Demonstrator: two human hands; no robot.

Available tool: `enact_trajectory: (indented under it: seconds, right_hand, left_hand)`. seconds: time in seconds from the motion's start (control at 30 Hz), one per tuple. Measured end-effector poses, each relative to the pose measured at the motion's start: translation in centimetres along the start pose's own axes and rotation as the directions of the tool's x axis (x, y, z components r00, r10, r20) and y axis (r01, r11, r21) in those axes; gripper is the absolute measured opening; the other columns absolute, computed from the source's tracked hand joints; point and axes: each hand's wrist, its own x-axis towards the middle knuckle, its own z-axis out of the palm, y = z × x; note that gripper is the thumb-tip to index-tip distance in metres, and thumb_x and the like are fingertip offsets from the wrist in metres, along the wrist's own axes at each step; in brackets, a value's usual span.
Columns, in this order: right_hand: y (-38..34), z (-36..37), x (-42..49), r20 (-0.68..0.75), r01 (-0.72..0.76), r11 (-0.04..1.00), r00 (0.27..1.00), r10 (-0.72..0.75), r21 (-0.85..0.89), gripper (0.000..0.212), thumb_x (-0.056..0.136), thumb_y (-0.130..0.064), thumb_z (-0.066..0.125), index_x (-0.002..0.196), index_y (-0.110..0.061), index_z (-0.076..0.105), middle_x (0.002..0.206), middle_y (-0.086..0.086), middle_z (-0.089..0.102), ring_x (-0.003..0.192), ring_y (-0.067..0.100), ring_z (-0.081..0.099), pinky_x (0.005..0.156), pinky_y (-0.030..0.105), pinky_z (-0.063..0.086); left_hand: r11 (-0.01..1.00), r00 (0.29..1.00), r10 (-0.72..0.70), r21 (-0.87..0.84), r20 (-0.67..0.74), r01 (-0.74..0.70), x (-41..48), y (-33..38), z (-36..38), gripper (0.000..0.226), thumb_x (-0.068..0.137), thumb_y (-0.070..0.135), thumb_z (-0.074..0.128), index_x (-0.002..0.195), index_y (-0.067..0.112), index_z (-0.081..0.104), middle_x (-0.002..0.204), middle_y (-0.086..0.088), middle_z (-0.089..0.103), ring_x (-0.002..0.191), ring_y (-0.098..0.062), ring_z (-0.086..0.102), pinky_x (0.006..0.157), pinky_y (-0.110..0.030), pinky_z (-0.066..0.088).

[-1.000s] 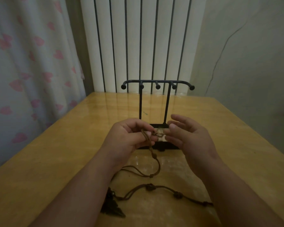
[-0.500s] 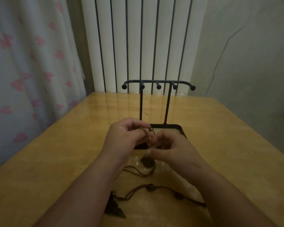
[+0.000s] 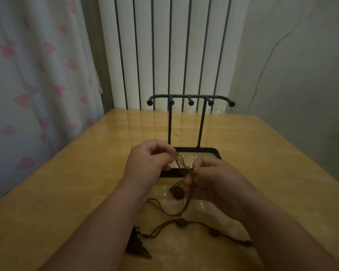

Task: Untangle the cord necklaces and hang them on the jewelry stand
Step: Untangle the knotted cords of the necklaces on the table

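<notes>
— Since a second ago, what has moved?
— Right hand (image 3: 211, 180) has dropped lower; I see both hands pinching the tangled brown cord necklaces (image 3: 182, 167), left hand (image 3: 149, 163) higher, before the black metal jewelry stand (image 3: 190, 100).
— And the rest?
— Loops trail on the yellow wooden surface (image 3: 67, 192).

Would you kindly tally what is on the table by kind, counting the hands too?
Hands: 2, left hand and right hand, both pinching brown cord
Jewelry stand: 1, nothing hung on it
Tangle of cord necklaces: 1 (separate necklaces cannot be counted)
Dark pendant: 1
Total: 5
</notes>
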Motion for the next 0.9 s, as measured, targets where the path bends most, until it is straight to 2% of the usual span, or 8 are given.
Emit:
enact_trajectory:
  seconds: [0.07, 0.13, 0.23, 0.3, 0.47, 0.6, 0.8, 0.9]
  right_hand:
    - [-0.4, -0.7, -0.3, 0.053, -0.060, 0.995, 0.997, 0.056, 0.084, 0.023, 0.087, 0.011, 0.039, 0.089, -0.007, 0.053, 0.068, 0.010, 0.059, 0.060, 0.021, 0.059, 0.054, 0.032, 0.052]
    - [-0.5, -1.3, -0.4, 0.056, -0.099, 0.995, 0.994, 0.098, 0.031, 0.025, 0.087, 0.009, 0.038, 0.095, -0.005, 0.057, 0.069, 0.010, 0.058, 0.054, 0.017, 0.051, 0.046, 0.026, 0.043]
    - [-0.5, -1.7, -0.4, 0.051, -0.118, 0.993, 0.992, 0.117, 0.007, 0.028, 0.087, 0.006, 0.039, 0.102, -0.002, 0.061, 0.071, 0.011, 0.060, 0.048, 0.012, 0.040, 0.041, 0.021, 0.028]
    - [-0.6, -1.9, -0.4, 0.057, -0.116, 0.993, 0.992, 0.115, 0.022, 0.026, 0.088, 0.003, 0.040, 0.103, -0.002, 0.061, 0.071, 0.011, 0.059, 0.047, 0.011, 0.035, 0.039, 0.020, 0.024]
    - [-1.1, -2.1, -0.7, 0.041, -0.099, 0.993, 0.994, 0.102, -0.067, 0.020, 0.093, -0.007, 0.051, 0.106, -0.004, 0.066, 0.065, 0.008, 0.057, 0.045, 0.010, 0.033, 0.039, 0.021, 0.022]
    - [-1.0, -2.0, -0.9, 0.020, -0.083, 0.984, 0.996, 0.088, -0.160, 0.017, 0.093, -0.007, 0.054, 0.102, -0.003, 0.068, 0.068, 0.010, 0.062, 0.046, 0.012, 0.041, 0.041, 0.022, 0.029]
    - [-0.7, -1.7, -0.8, 0.036, -0.058, 0.993, 0.997, 0.062, -0.100, 0.013, 0.092, -0.004, 0.058, 0.099, -0.002, 0.069, 0.084, 0.013, 0.071, 0.062, 0.018, 0.062, 0.054, 0.027, 0.052]
    - [-0.5, -1.4, -0.7, 0.000, -0.018, 0.997, 1.000, 0.018, -0.075, 0.014, 0.092, -0.004, 0.058, 0.098, -0.003, 0.070, 0.082, 0.011, 0.071, 0.067, 0.018, 0.065, 0.059, 0.027, 0.054]
  left_hand:
    - [1.000, 1.000, -0.007, 0.001, -0.006, 0.007, 0.0, 0.1, -0.1, 0.032, 0.078, -0.008, 0.065, 0.066, 0.021, 0.072, 0.080, 0.002, 0.072, 0.070, -0.009, 0.062, 0.057, -0.023, 0.046]
    - [1.000, 1.000, -0.017, -0.015, 0.007, 0.017, 0.0, 0.3, -0.2, 0.036, 0.077, -0.009, 0.062, 0.062, 0.022, 0.071, 0.076, 0.002, 0.072, 0.062, -0.009, 0.057, 0.052, -0.023, 0.041]
    - [0.999, 0.999, -0.038, -0.024, 0.024, 0.038, -0.1, 0.3, -0.2, 0.040, 0.077, -0.012, 0.057, 0.057, 0.022, 0.068, 0.062, -0.002, 0.062, 0.050, -0.011, 0.048, 0.045, -0.022, 0.036]
    - [0.997, 0.997, -0.075, -0.030, 0.013, 0.076, -0.1, 0.2, -0.2, 0.040, 0.079, -0.011, 0.057, 0.056, 0.021, 0.068, 0.064, -0.004, 0.062, 0.050, -0.012, 0.050, 0.043, -0.023, 0.039]
    - [0.990, 0.990, -0.137, 0.030, -0.018, 0.138, 0.2, -0.3, -0.4, 0.018, 0.086, 0.004, 0.068, 0.085, 0.021, 0.075, 0.081, -0.003, 0.071, 0.065, -0.013, 0.065, 0.058, -0.024, 0.052]
    - [0.985, 0.993, -0.116, 0.122, -0.029, 0.118, 0.1, -0.4, -0.1, 0.013, 0.089, 0.009, 0.067, 0.094, 0.021, 0.071, 0.079, -0.003, 0.071, 0.061, -0.008, 0.064, 0.053, -0.021, 0.049]
    - [0.991, 0.990, -0.132, 0.021, -0.039, 0.133, 0.3, -0.3, -0.1, 0.025, 0.086, -0.003, 0.067, 0.102, 0.016, 0.064, 0.079, -0.003, 0.073, 0.073, -0.016, 0.072, 0.063, -0.023, 0.056]
    - [0.969, 0.996, -0.072, 0.232, -0.049, 0.082, 0.1, -0.1, 0.1, 0.038, 0.083, -0.004, 0.065, 0.106, 0.025, 0.062, 0.099, 0.007, 0.064, 0.083, -0.010, 0.065, 0.054, -0.011, 0.049]
